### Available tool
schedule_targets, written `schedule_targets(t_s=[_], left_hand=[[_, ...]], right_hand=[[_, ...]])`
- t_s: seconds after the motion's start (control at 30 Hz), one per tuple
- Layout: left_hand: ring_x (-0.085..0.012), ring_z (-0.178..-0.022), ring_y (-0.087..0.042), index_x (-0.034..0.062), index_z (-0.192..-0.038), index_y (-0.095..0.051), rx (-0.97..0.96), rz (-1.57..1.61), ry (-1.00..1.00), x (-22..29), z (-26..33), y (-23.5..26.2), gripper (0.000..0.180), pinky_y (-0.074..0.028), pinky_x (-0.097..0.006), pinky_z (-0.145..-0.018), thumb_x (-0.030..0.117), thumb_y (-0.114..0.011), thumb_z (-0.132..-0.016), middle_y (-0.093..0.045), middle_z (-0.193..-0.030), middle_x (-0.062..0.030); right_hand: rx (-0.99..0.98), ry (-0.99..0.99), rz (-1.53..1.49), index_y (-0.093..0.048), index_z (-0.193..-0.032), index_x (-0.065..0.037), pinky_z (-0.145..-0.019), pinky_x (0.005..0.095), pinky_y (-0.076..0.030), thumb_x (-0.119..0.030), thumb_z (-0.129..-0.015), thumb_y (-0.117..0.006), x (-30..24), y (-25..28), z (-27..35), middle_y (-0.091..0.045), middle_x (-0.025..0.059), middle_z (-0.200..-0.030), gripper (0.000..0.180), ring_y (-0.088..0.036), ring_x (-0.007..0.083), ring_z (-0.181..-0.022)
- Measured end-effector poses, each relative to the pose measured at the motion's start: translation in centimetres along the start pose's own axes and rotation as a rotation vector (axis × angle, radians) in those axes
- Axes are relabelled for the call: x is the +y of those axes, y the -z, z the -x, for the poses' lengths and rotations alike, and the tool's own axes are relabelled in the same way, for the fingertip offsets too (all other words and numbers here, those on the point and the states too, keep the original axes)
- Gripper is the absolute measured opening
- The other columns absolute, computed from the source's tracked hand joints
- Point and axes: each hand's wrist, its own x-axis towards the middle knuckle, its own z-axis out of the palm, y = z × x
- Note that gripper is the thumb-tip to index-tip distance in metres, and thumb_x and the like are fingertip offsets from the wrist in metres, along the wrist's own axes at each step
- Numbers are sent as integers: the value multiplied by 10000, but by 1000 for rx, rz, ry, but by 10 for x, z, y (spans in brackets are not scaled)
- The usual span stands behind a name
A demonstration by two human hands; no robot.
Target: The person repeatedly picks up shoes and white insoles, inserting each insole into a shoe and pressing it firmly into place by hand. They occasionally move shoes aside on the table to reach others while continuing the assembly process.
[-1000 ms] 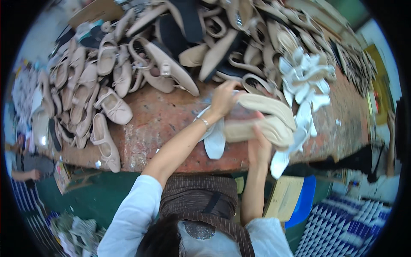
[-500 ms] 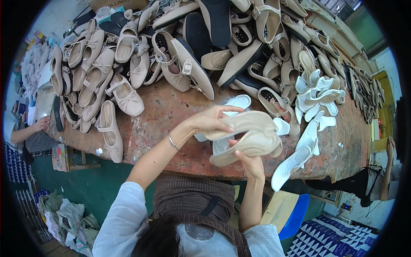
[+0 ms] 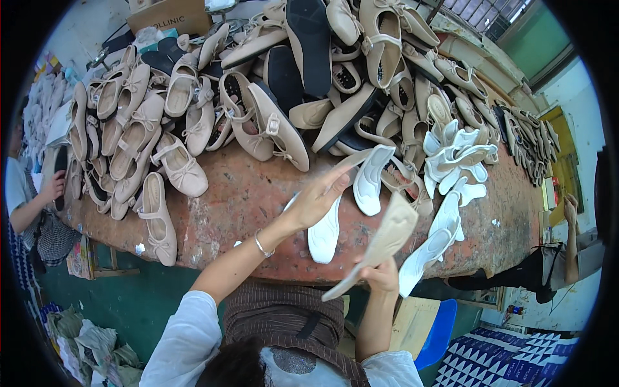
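My right hand (image 3: 382, 275) is closed on a beige insole (image 3: 389, 233), holding it tilted by its lower part above the table's front edge. To its left, my left hand (image 3: 319, 201) is closed on a second beige insole (image 3: 351, 159), which shows nearly edge-on beyond the fingers and is partly hidden by them. Below the left hand a white insole (image 3: 324, 237) lies on the table, and another white insole (image 3: 372, 184) rests just right of the fingertips. Right of my right hand, a white insole (image 3: 422, 258) overlaps the table edge, near a tangled heap of white insoles (image 3: 456, 158).
Beige strap shoes with bows are piled along the table's (image 3: 225, 193) far side; a single shoe (image 3: 157, 222) lies at the front left. A cardboard box (image 3: 169, 18) stands behind. Other people's hands show at the far left (image 3: 53, 187) and far right (image 3: 570, 209). A blue chair (image 3: 440, 332) is below.
The two beige insoles, close together before, are now apart. My right hand has tipped its insole up on end, and my left hand has turned its own edge-on. White insoles beneath are uncovered.
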Motion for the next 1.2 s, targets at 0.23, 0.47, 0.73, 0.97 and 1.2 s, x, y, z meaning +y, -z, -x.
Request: schedule_targets(t_s=[0.23, 0.47, 0.73, 0.97, 1.2], left_hand=[[-405, -1077, -610, -17, -1439, -366, 497, -409, -383, 52, -118, 7, 725, -499, -441, -932, 260, -726, -874, -543, -1317, -260], [-451, -913, -656, -30, -1260, -468, 720, -547, -204, 75, -223, 24, 467, -539, -524, -793, 249, -607, -913, -626, -1101, -270], [-196, -610, -566, -37, -1317, -535, 557, -164, -419, 51, -56, 44, 364, -460, -340, -602, 101, -463, -988, -606, -756, -163], [-348, -1075, -657, -93, -1364, -467, 607, -331, -163, 22, 117, 45, 414, -493, -398, -925, 102, -451, -999, -644, -1184, -264], [-322, -1144, -632, -83, -1409, -435, 725, -267, -109, -8, 177, 48, 445, -472, -378, -979, 70, -461, -991, -626, -1248, -247]], right_hand=[[534, 113, 257, -292, -1495, 8, -906, 343, -540, 116, -828, -689, -1, -59, -35, -646, 109, -1184, 783, -651, 198, -1033], [364, 210, -248, -426, -1430, 55, -797, 384, -571, -177, -966, -514, -23, -23, 28, -640, 175, -1241, 527, -670, 301, -1023], [483, -29, 12, -635, -1009, 9, -557, 298, -546, -274, -1001, -596, -14, 8, 24, -685, 92, -704, 285, -673, 182, -610], [736, -284, 1226, -679, -1117, -16, -537, 352, -476, -209, -929, -663, 16, 70, -37, -617, 73, -568, 269, -601, 191, -494], [782, 67, 1193, -687, -1112, -2, -647, 319, -522, -25, -901, -624, 38, -7, -46, -700, 127, -775, 221, -678, 184, -691]])
